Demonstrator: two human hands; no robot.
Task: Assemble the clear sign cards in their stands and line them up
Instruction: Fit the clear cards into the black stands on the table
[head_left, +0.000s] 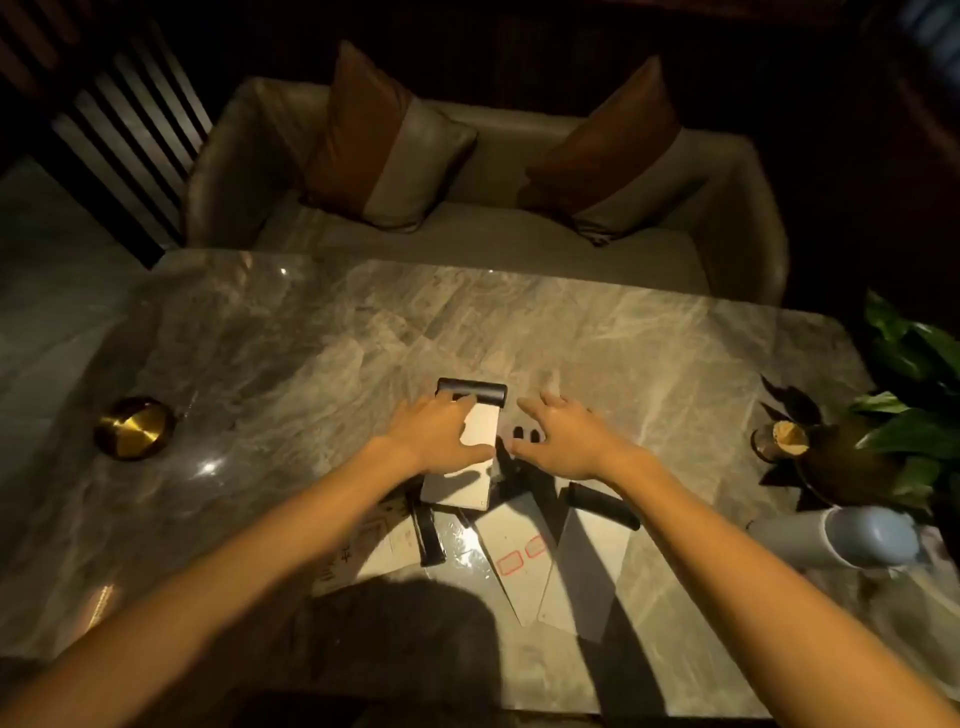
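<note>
A clear sign card lies flat in the middle of the marble table, its far end in a black bar stand. My left hand rests on this card with fingers spread, touching the stand. My right hand hovers just to the right, fingers straight, holding nothing. Nearer to me lie more clear cards: one with red boxes, a plain one and a printed one. Two loose black stands lie among them, one at the left and one at the right.
A gold round dish sits at the table's left. A potted plant, a small candle holder and a grey-white bottle crowd the right edge. A sofa with two cushions stands beyond the table.
</note>
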